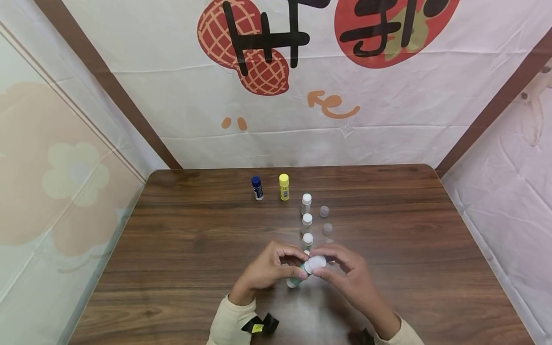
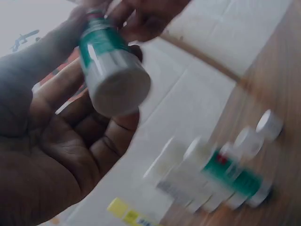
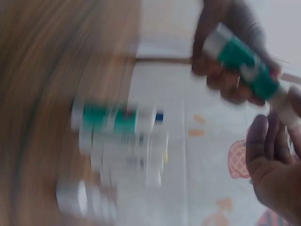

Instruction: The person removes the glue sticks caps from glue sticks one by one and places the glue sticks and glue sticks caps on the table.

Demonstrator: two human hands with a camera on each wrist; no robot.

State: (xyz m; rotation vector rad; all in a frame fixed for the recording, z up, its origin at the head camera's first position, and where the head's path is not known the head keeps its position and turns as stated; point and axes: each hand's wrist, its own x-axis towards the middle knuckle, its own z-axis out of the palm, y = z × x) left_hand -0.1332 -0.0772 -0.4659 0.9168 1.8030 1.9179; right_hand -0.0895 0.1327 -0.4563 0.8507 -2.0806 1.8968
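Note:
My left hand [image 1: 268,269] grips a glue stick [image 3: 244,61] with a green and white label, tilted above the table. At its upper end, my right hand [image 1: 351,274] pinches a whitish cap [image 1: 317,262] between thumb and fingers. The cap meets the top of the stick in the head view. Seen from the left wrist, the round white base of the stick faces the camera. Just beyond the hands, several white-topped glue sticks [image 1: 306,223] stand in a row, the nearest partly hidden by the hands. One green-labelled glue stick [image 2: 233,175] shows in that row.
Loose translucent caps [image 1: 324,211] lie to the right of the row, the nearest partly behind my right hand. Farther back stand a blue glue stick [image 1: 257,188] and a yellow one [image 1: 284,187]. A printed cloth [image 1: 276,143] hangs behind the wooden table [image 1: 194,230].

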